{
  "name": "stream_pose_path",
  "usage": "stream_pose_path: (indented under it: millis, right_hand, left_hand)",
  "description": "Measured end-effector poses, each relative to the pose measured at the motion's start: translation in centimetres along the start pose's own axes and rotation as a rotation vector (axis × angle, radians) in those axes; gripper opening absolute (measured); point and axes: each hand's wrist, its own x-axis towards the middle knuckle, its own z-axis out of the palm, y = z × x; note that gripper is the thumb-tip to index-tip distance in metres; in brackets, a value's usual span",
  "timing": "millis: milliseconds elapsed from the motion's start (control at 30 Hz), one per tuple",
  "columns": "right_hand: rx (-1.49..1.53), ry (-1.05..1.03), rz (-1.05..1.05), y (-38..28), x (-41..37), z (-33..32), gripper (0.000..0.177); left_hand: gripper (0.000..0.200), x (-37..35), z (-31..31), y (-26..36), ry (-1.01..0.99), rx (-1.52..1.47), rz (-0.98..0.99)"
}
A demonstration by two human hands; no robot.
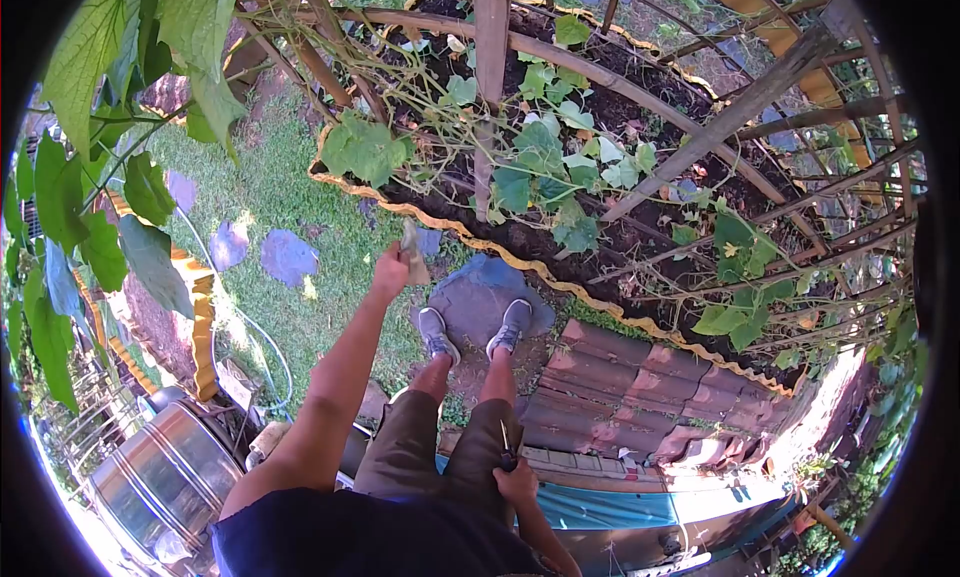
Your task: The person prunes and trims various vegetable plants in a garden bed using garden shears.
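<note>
Head view: left hand (390,273) closed on pale scrap (414,253), maybe a dried leaf, vines (540,167) just beyond it. Right hand (518,483) grips cutting tool (505,449) at the hip. Trimming looks barely started.

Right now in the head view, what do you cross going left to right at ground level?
metal barrel → bluish flat stone in the grass → left hand, closed on a pale scrap → left shoe → right shoe → terracotta tiles
</note>
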Motion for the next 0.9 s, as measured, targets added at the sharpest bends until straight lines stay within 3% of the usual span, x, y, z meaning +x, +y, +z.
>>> stream_pose_path:
  millis: [67,167,267,367,467,500,567,667,800,867,900]
  right_hand:
    - [0.02,-0.021,-0.007,-0.3,0.0,-0.3,0.07]
    - [0.009,-0.01,-0.003,-0.3,0.2,-0.3,0.07]
    - [0.004,-0.008,-0.01,-0.2,0.3,-0.4,0.071]
    - [0.019,-0.022,-0.017,-0.2,0.5,-0.9,0.07]
    - [0.029,-0.019,-0.024,0.3,0.9,-0.9,0.069]
    - [0.034,-0.012,-0.023,0.5,1.1,-0.9,0.068]
    - [0.066,-0.011,-0.024,0.8,1.0,-1.3,0.069]
    - [0.086,-0.008,-0.018,1.4,1.7,-1.6,0.071]
    - [0.068,0.037,-0.054,2.4,2.6,-1.8,0.075]
    - [0.051,-0.003,-0.063,2.2,2.7,-2.8,0.074]
    - [0.045,-0.021,-0.056,2.2,2.7,-3.3,0.073]
  left_hand:
    - [0.034,-2.1,1.0,0.0,-0.055,0.363,0.052]
    - [0.036,-6.0,2.6,5.5,-0.151,-0.125,0.189]
    - [0.034,-8.7,1.2,17.7,-0.358,-0.539,-0.077]
    - [0.026,-5.6,2.2,24.1,-0.453,-0.65,0.135]
    - [0.019,-5.4,1.6,35.0,-0.522,-0.984,0.076]
    - [0.028,-3.7,1.9,35.6,-0.599,-0.985,0.153]
    - [0.027,-3.9,1.4,39.9,-0.632,-1.113,0.151]
    - [0.027,-4.4,0.1,45.5,-0.7,-1.188,0.318]
    - [0.023,-1.2,0.3,52.7,-0.394,-1.256,0.566]
    - [0.023,1.7,0.8,55.4,-0.218,-1.16,0.54]
    - [0.04,3.1,1.0,56.2,-0.162,-1.034,0.499]
